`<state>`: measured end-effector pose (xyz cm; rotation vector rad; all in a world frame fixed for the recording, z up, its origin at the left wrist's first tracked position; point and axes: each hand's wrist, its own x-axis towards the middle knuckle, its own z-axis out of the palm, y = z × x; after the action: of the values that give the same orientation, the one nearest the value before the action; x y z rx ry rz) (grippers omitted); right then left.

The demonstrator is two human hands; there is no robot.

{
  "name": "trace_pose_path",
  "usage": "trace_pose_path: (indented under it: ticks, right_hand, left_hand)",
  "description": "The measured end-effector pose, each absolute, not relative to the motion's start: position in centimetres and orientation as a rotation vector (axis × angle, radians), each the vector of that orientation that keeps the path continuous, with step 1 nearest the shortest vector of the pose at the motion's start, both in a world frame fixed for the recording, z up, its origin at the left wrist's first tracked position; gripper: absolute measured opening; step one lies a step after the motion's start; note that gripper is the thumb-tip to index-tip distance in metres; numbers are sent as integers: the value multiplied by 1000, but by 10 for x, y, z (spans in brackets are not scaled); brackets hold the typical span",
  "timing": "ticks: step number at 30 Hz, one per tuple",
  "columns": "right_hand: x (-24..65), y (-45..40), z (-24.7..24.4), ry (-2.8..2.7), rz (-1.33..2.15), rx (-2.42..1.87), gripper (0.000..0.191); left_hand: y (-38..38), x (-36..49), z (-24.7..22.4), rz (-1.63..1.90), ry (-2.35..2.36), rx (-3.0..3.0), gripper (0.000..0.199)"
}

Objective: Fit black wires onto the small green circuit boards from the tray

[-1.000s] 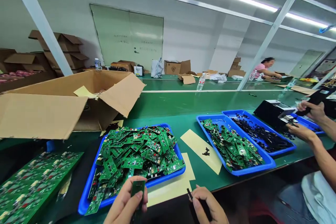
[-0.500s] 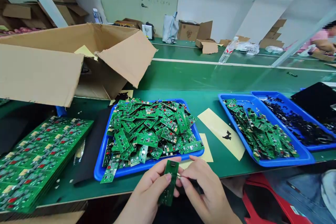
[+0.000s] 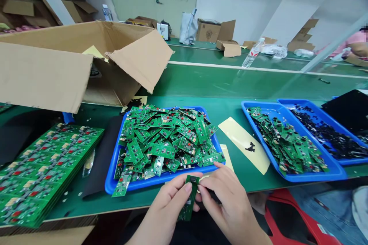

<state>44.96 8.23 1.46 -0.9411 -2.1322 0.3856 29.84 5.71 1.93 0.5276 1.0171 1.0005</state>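
Note:
My left hand is closed around a narrow green circuit board, thumb on its face, in front of the table edge. The board stands tilted, with a dark part near its upper end. At the board's right edge, my right hand is closed in a pinch; what lies between its fingertips is hidden. Just beyond both hands, a blue tray holds a heap of similar boards, one hanging over its front rim.
Stacked board panels lie at left near a large open carton. At right are yellow backing paper with black scraps, a tray of boards and a tray of small black parts. A red chair stands below; a person sits far right.
The view has shifted slightly. My right fingers have moved higher along the board's edge, and the small pale piece seen between them before is now covered. My left hand still grips the board.

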Motion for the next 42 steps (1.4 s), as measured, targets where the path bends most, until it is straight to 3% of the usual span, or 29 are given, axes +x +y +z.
trace_pose_path:
  ticks: [10,42]
  right_hand:
    - [449,85,17,-2146,282,-963,15]
    - [451,87,23,-2141,270,-1060,16]
  left_hand:
    - [57,301,25,1010,1099,549,46]
    - [59,305,21,937,1143,749,38]
